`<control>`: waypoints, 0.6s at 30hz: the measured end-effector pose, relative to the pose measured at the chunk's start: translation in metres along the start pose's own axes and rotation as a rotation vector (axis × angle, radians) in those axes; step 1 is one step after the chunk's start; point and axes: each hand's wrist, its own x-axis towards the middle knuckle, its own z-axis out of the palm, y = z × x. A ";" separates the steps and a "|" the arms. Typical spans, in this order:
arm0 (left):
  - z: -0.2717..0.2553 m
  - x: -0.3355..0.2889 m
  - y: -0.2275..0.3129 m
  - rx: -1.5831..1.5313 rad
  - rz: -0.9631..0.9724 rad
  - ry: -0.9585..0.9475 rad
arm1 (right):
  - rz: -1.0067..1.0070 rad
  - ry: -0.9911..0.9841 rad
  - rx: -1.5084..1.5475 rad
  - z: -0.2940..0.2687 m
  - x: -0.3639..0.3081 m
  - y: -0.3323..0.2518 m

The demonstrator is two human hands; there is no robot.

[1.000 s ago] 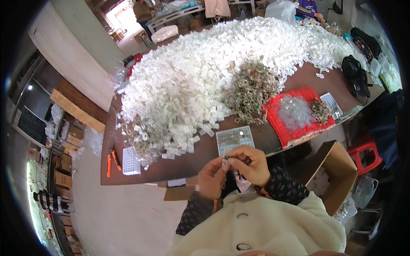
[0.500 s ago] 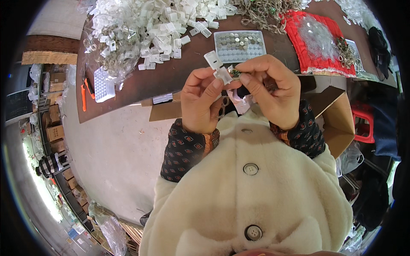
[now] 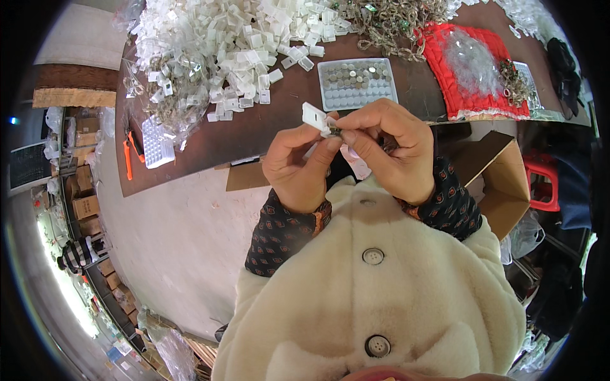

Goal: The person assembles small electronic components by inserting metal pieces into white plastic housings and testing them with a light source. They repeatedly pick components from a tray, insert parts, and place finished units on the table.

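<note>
My left hand pinches a small white plastic case with a hinged lid that stands raised, a slot showing in it. Opposite, my right hand has thumb and forefinger pressed together on a small greenish-dark part with wire, at the case's lower half. Much of that part is behind my fingertips, so its exact kind cannot be made out. Beyond my hands, on the brown table, a white tray carries several round silver cells in its pockets.
A big heap of white cases covers the table's far left, next to tangled wired parts. Orange-handled pliers lie near a pocketed tray. At right are a red quilted cloth, a cardboard box and a red stool.
Both hands have come slightly lower and closer together. The small part in my right fingers now meets the case, whose lower half is more covered by my fingertips.
</note>
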 end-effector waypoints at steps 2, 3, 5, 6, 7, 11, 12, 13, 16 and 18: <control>-0.002 0.000 0.001 0.094 0.024 0.005 | 0.071 0.019 0.093 0.001 0.000 -0.001; -0.006 0.003 0.003 0.268 0.158 -0.048 | 0.104 0.053 0.242 0.005 -0.001 -0.003; -0.017 0.006 0.009 0.704 0.242 -0.155 | -0.016 0.048 0.098 0.005 0.001 -0.001; -0.017 0.008 0.004 0.565 0.080 -0.070 | -0.029 0.064 0.016 0.003 0.002 0.000; -0.019 0.008 0.000 0.454 0.050 -0.078 | -0.041 0.085 0.144 0.006 0.005 0.004; -0.018 0.008 -0.013 0.033 0.002 0.006 | -0.117 0.052 0.136 0.001 0.006 0.012; -0.019 0.007 -0.014 -0.026 0.018 0.004 | -0.144 0.026 0.137 0.001 0.006 0.014; -0.018 0.006 -0.015 -0.036 0.010 0.025 | -0.128 0.024 0.123 0.001 0.004 0.014; -0.017 0.004 -0.017 -0.034 0.023 0.055 | -0.123 0.017 0.082 0.003 -0.001 0.014; -0.014 0.001 -0.018 -0.008 0.053 0.069 | -0.145 0.014 0.067 0.005 -0.002 0.013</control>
